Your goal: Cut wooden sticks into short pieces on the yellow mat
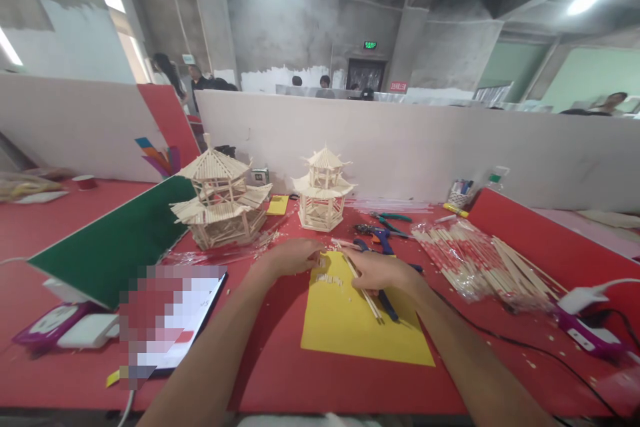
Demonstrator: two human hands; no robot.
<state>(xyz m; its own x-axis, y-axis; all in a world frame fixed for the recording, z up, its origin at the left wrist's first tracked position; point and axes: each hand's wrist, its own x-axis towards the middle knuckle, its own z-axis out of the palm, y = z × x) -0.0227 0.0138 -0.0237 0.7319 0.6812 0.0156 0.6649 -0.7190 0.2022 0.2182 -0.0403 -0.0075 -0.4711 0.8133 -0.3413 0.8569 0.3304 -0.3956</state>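
Both forearms reach over the red table [270, 373] to a yellow sheet [350, 330]. Behind it, the stick pavilions [220, 203] look built. The left hand [295, 257] curls over short cut bits [330, 277]; I cannot tell if it pinches any. The right hand [383, 272] closes on thin sticks [369, 300], half hiding a blue tool [387, 310]. The packed sticks [480, 263] seem unused.

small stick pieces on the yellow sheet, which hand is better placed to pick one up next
Left, probably: the left hand lies right beside the small stick pieces, while the right hand is already closed around long sticks.
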